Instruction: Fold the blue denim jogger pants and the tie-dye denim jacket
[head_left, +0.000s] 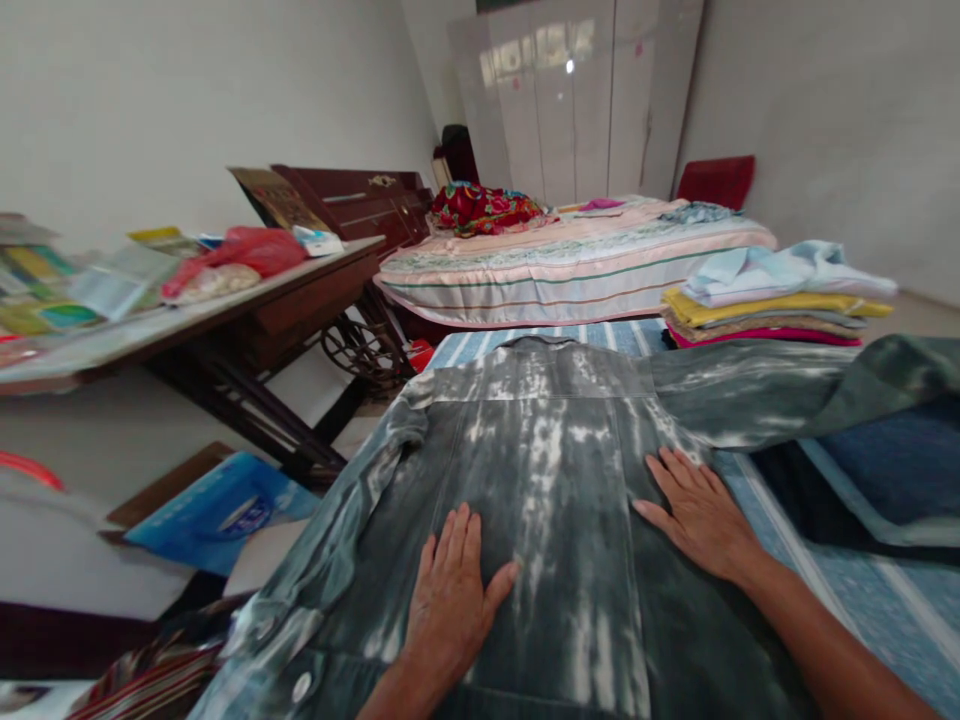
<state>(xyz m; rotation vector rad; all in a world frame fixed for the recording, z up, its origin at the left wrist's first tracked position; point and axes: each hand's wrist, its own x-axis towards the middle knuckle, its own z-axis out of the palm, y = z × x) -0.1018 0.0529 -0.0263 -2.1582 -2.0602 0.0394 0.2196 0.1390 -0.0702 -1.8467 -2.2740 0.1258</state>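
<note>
A grey-green bleached denim jacket [540, 450] lies spread back-up on a blue striped sheet [840, 590]. My left hand [450, 590] rests flat on its lower back, fingers stretched out. My right hand [697, 510] presses flat on the jacket's right side, fingers together and extended. Neither hand holds anything. One sleeve [787, 390] stretches off to the right, the other [337, 520] hangs over the left edge.
A stack of folded clothes [772, 295] sits at the back right. A dark blue garment [877, 470] lies right of the jacket. A bed with a pink striped mattress [570, 260] stands behind. A cluttered wooden sewing table [225, 300] is at the left, a blue bag [217, 510] below.
</note>
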